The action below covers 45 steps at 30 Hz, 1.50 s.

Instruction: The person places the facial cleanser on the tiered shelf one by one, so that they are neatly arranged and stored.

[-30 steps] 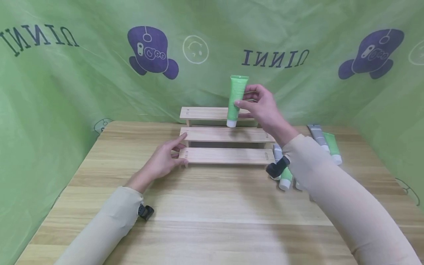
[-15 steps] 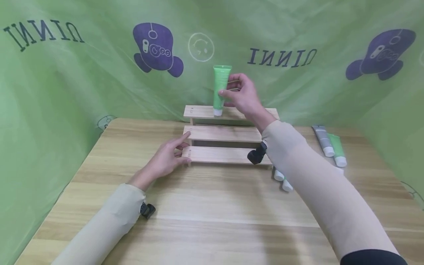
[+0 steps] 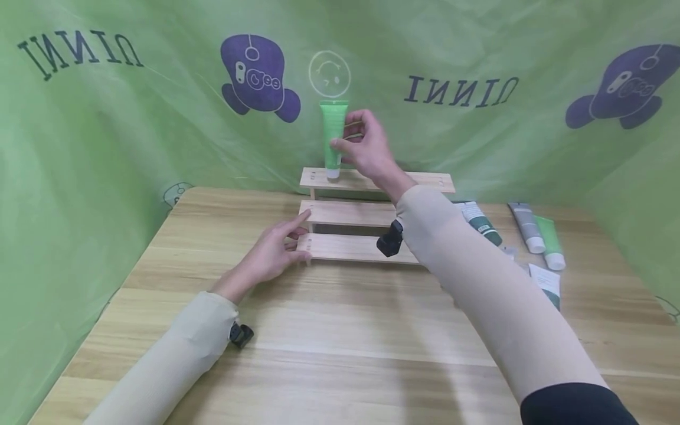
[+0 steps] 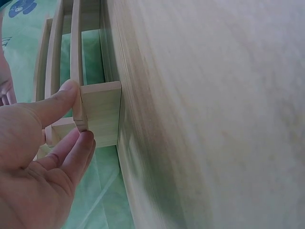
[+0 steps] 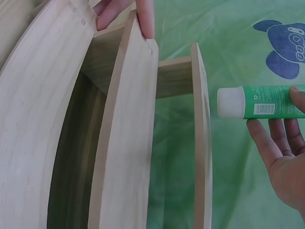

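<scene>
Upright green tube point(image 3: 332, 125), white cap point(image 3: 333, 174) down

Your right hand point(image 3: 366, 144) pinches a slim green tube point(image 3: 333, 127), closed and nearly upright, white cap point(image 3: 333, 174) down, over the left part of the wooden rack's top tier. The cap seems just above that tier, though contact is hard to judge. Your left hand point(image 3: 273, 251) holds the left end of the upright, pale, three-stepped wooden rack point(image 3: 345, 213).

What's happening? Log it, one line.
right hand: holds green squeeze tube cap-down above top shelf | left hand: grips tiered wooden rack by left end
</scene>
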### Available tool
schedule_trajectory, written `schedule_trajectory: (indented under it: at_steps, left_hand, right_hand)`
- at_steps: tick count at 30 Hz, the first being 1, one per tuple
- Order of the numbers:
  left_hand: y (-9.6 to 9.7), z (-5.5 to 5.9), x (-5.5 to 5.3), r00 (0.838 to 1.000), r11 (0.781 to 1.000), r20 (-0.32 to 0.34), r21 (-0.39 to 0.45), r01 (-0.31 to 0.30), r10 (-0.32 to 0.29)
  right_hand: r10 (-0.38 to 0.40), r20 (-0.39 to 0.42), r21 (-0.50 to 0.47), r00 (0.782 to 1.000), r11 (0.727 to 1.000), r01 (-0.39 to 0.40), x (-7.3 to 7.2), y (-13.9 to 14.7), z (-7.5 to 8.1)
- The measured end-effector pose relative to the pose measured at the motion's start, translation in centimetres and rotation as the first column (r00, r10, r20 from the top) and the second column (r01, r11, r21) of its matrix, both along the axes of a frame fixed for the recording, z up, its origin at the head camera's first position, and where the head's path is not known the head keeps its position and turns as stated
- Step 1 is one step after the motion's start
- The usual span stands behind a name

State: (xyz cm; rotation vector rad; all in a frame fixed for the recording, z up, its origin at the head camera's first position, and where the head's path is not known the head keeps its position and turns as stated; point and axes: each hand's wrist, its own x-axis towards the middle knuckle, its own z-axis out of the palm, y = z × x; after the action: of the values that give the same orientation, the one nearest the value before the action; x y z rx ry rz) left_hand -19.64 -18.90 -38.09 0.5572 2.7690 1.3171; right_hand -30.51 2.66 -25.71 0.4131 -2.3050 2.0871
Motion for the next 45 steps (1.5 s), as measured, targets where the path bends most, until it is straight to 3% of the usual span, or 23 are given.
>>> schedule_trajectory:
  at_steps: [18,28,45]
  left_hand:
    - [0.1,0.0,0.1,1.000,1.000,0.004,0.002,-0.005,0.005]
    - [0.3,-0.1,0.1,1.000,1.000,0.007,0.007,0.003,-0.003]
    - [0.0,-0.1,0.0,1.000,1.000,0.012,0.019,-0.002,0.002]
  right_hand:
    - [-0.015,-0.011,0.048,1.000,0.999,0.015,-0.2,-0.5,-1.0]
    - [-0.006,0.006,0.026,1.000,1.000,0.006,-0.1,-0.1,-1.3]
    - [0.007,-0.036,0.031,0.999,0.999,-0.006,0.2,0.0,-1.7]
